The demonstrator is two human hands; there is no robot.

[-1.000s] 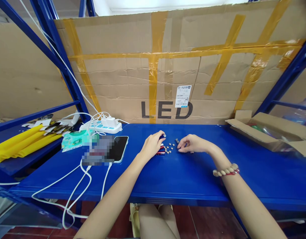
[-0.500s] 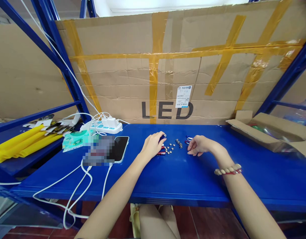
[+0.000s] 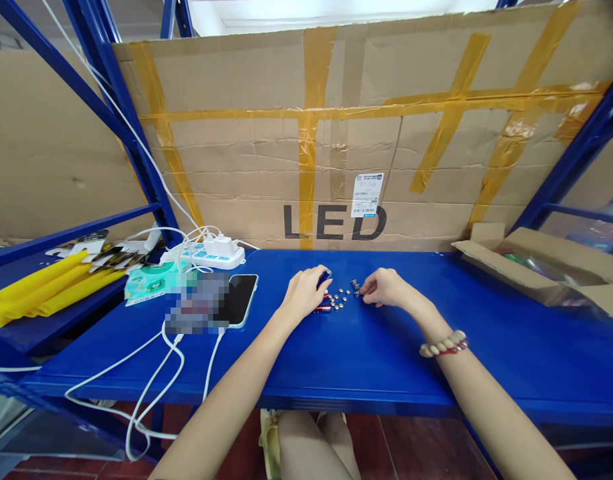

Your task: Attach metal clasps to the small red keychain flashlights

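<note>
1. The left hand (image 3: 306,290) rests curled on the counter (image 3: 366,360), its fingertips closed on a small dark piece (image 3: 326,273). The wrist is down, seemingly for steadiness.
2. The right hand (image 3: 386,288) is nearly closed, fingertips at a small metal part (image 3: 356,287); whether it grips cannot be told.
3. Loose button cells (image 3: 339,298) lie between both hands, within easy reach of either. Thin red cylinders (image 3: 322,308) lie just beside the left hand.

Bright, even indoor light; white strip (image 3: 336,8) above cardboard sheet (image 3: 336,133) blown out. Glare on yellow tape (image 3: 517,123) at right. Faint soft shadows under left hand (image 3: 304,293) and right hand (image 3: 386,288) on blue shelf (image 3: 366,353). Wide-angle bending of shelf uprights (image 3: 117,110) toward edges. Left of centre, pixelated patch (image 3: 196,303). Centre sharp; corners slightly soft.
</note>
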